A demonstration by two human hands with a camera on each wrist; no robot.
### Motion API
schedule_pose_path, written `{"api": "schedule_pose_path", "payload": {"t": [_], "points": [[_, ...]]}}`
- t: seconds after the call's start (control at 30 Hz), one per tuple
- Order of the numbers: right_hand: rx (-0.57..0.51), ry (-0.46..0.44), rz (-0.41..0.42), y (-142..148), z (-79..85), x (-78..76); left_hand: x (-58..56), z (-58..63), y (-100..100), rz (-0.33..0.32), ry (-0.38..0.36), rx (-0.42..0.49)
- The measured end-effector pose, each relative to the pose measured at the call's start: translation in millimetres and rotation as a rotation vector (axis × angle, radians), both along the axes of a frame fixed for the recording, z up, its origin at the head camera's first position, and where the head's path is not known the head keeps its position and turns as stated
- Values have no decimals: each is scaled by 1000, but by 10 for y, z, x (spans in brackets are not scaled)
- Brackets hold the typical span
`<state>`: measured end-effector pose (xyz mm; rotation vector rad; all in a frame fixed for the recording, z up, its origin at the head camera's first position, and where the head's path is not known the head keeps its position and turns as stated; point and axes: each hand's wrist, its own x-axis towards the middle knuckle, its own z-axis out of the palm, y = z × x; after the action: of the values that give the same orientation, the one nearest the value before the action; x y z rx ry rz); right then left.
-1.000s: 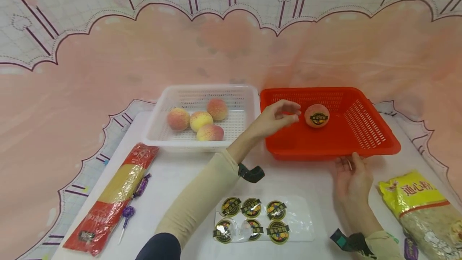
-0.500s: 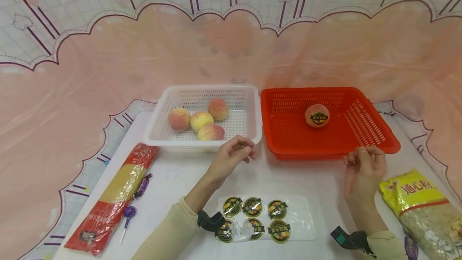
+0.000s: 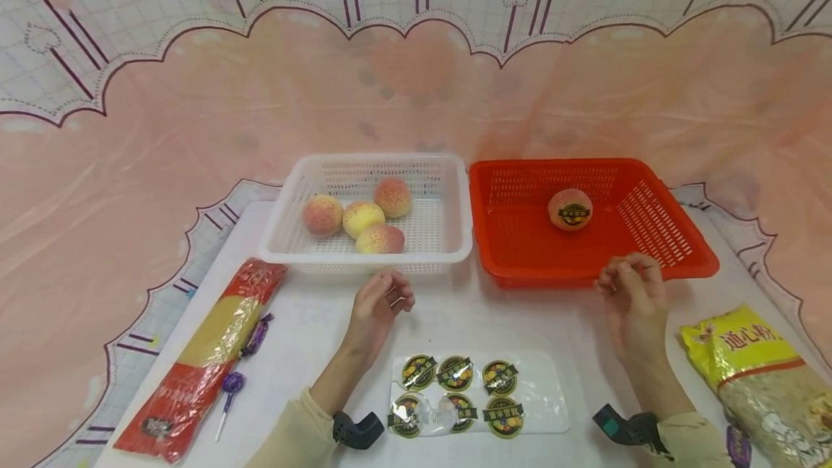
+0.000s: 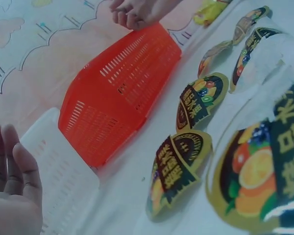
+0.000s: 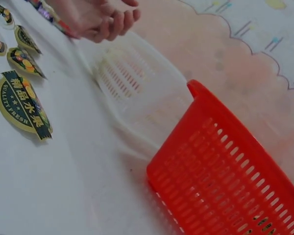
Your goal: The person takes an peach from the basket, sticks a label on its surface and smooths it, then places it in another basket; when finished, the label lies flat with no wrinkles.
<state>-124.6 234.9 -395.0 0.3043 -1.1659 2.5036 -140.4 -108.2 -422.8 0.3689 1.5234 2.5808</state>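
Observation:
My left hand (image 3: 375, 318) hovers in front of the white basket (image 3: 367, 259), fingers loosely bent and holding nothing. Its relaxed fingers also show in the left wrist view, where the hand (image 4: 14, 191) is at the lower left edge. My right hand (image 3: 633, 305) is at the front rim of the red basket (image 3: 526, 255), loosely curled with nothing visible in it; whether it touches the rim I cannot tell. One peach (image 3: 569, 201) bearing a black-and-gold sticker (image 3: 574, 215) lies in the red basket. Several peaches (image 3: 362, 219) sit together in the white one.
Between my forearms lies a clear sheet (image 3: 544, 399) with several round fruit stickers (image 3: 503, 416). At left are a red-and-yellow noodle packet (image 3: 208, 352), a purple wrapped candy (image 3: 257, 336) and a lollipop (image 3: 232, 383). A yellow pasta bag (image 3: 760, 374) lies at right.
My left hand has withdrawn from over the red basket, moving left and toward me to the front of the white basket. The right hand has shifted only slightly by the red rim.

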Motion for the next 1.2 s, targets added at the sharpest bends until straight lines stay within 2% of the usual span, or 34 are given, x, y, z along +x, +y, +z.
{"api": "schedule_pose_path", "payload": {"t": [0.1, 0.27, 0.47, 0.57, 0.67, 0.8, 0.93, 1.07, 1.2], "points": [[73, 0, 19, -24, 48, -15, 4, -38, -25, 37, -11, 42], [289, -5, 39, -111, 199, -96, -12, -38, -55, 198, -90, 153], [628, 47, 67, -351, 472, -364, -56, 18, -100, 372, -210, 291], [724, 24, 104, -529, 598, -519, -73, 41, -127, 441, -250, 320], [776, -28, 138, -718, 689, -668, -88, 56, -156, 456, -271, 322], [800, -128, 163, -977, 771, -913, -107, 103, -203, 436, -278, 327], [833, -223, 158, -1235, 801, -1188, -131, 134, -248, 467, -286, 385], [852, -238, 145, -1478, 817, -1445, -172, 164, -316, 522, -295, 446], [842, -236, 180, -1690, 792, -1654, -171, 174, -347, 560, -328, 472]]}}
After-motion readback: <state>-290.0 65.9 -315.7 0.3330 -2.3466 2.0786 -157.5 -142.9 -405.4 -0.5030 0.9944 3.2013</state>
